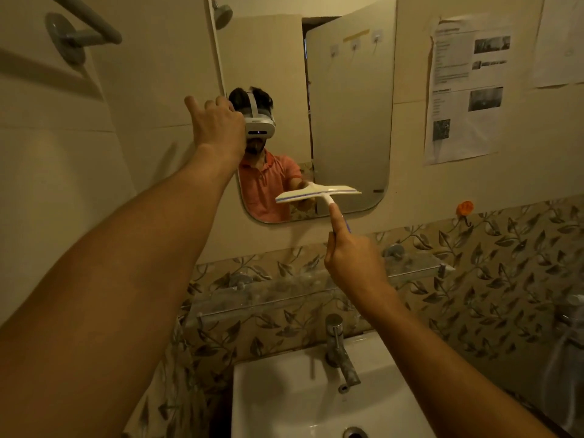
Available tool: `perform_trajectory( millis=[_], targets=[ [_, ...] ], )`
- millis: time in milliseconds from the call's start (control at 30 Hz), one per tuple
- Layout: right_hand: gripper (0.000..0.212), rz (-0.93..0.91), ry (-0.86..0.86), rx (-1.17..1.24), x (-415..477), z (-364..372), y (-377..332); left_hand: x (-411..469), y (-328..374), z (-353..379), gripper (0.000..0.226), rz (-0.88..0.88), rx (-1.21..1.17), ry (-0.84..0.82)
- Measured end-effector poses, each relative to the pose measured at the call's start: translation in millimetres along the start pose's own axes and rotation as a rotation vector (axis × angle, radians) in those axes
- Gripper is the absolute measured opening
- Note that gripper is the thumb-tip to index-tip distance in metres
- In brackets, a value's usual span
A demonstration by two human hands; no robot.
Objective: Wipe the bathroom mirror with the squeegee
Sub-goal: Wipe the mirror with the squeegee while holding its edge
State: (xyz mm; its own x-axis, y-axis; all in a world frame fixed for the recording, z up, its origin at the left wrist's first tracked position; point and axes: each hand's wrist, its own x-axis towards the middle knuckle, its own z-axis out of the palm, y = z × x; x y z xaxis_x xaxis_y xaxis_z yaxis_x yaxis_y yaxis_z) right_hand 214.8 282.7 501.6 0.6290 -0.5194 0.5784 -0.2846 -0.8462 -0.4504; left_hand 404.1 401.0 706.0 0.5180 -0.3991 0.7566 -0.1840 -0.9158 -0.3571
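Observation:
The bathroom mirror hangs on the beige wall above the sink, with rounded lower corners. A white squeegee with a thin blue stripe lies flat against the mirror's lower part, blade roughly horizontal. My right hand grips its handle from below, index finger stretched along the stem. My left hand reaches up to the mirror's left edge, fingers curled round the rim at about mid-height. The mirror shows a person in an orange shirt wearing a white headset.
A glass shelf runs under the mirror. Below it stand a chrome tap and a white sink. Printed sheets hang on the wall to the right. A grey towel rail is mounted at the upper left.

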Motion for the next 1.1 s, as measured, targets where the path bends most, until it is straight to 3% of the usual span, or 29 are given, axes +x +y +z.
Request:
perform_trajectory(
  millis=[300,433,600,800,1100],
  targets=[
    [0.069,0.114,-0.214,0.046,-22,13,24,-1,0,2,0.041,-0.013,-0.016,0.002],
    [0.065,0.072,-0.138,0.141,-16,-8,12,3,-1,4,0.044,-0.004,-0.027,-0.002],
    [0.063,0.031,-0.019,0.084,24,-47,-5,1,-1,3,0.041,-0.009,-0.022,0.011],
    [0.067,0.055,-0.061,0.032,45,-53,-6,2,2,2,0.042,-0.01,-0.004,0.001],
    [0.065,0.107,-0.207,0.051,2,-23,13,-3,2,-3,0.045,-0.022,-0.003,-0.005]
  ],
)
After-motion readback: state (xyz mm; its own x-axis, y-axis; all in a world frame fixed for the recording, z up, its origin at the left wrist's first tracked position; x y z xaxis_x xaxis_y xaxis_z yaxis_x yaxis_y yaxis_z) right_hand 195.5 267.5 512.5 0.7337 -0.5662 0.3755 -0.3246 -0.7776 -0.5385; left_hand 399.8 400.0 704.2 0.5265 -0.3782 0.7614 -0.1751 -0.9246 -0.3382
